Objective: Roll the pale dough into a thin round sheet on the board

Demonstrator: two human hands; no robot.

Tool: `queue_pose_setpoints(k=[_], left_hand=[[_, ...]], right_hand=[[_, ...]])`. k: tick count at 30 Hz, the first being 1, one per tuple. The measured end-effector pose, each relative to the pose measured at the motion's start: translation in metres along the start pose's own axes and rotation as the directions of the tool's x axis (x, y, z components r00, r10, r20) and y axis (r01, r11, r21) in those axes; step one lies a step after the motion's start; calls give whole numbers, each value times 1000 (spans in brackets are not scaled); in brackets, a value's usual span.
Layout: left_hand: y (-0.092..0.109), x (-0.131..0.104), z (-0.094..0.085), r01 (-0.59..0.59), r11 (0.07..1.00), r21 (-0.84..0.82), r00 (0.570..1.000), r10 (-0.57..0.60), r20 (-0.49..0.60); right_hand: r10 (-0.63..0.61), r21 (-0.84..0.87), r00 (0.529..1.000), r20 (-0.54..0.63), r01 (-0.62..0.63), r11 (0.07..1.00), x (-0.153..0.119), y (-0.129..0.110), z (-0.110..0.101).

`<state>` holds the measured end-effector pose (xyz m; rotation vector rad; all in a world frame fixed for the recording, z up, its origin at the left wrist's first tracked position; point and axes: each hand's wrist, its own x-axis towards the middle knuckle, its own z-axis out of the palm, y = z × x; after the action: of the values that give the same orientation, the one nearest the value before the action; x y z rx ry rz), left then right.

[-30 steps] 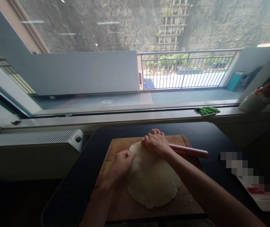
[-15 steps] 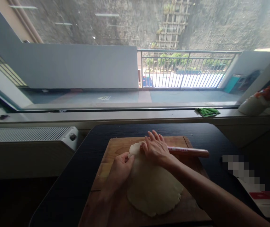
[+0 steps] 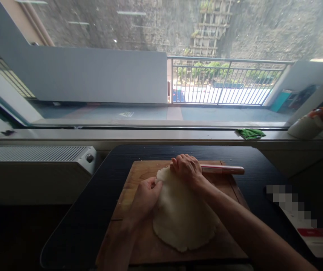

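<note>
A flat, pale sheet of dough [image 3: 185, 222] lies on a wooden board [image 3: 138, 173], its narrow end pointing away from me. My left hand [image 3: 148, 194] pinches the dough's edge at the upper left between thumb and fingers. Near the far end of the dough, my right hand [image 3: 187, 168] is curled over a rolling pin [image 3: 223, 169]. The pin's right end sticks out past the board, and its left part is hidden under my hand.
The board rests on a dark table [image 3: 93, 203]. A green cloth [image 3: 251, 133] and a white jug [image 3: 305, 126] stand on the windowsill. A radiator [image 3: 37, 154] is at the left, and a partly pixelated object [image 3: 315, 241] at the right.
The fingers of my right hand have curled down round the rolling pin. The pin has moved slightly away from me, and its right end has swung farther back. My left hand keeps its pinch.
</note>
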<state>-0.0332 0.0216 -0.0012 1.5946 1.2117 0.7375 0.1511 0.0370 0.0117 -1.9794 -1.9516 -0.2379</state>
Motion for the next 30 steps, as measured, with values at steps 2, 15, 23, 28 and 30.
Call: queue_pose_setpoints(k=[2, 15, 23, 28, 30], left_hand=[[-1, -2, 0, 5, 1000, -10, 1000, -5, 13], [2, 3, 1, 64, 998, -6, 998, -64, 22], [1, -2, 2, -5, 1000, 4, 1000, 5, -17], [-4, 4, 2, 38, 999, -7, 999, -38, -11], [-1, 9, -3, 39, 999, -21, 999, -38, 27]], right_hand=[[-86, 39, 996, 4, 86, 996, -29, 3, -11], [109, 109, 983, 148, -126, 986, 2, -20, -2], [-92, 76, 994, 52, 88, 993, -93, -9, -25], [122, 100, 992, -33, -118, 988, -20, -14, -2], [201, 126, 980, 5, -200, 972, 14, -7, 2]])
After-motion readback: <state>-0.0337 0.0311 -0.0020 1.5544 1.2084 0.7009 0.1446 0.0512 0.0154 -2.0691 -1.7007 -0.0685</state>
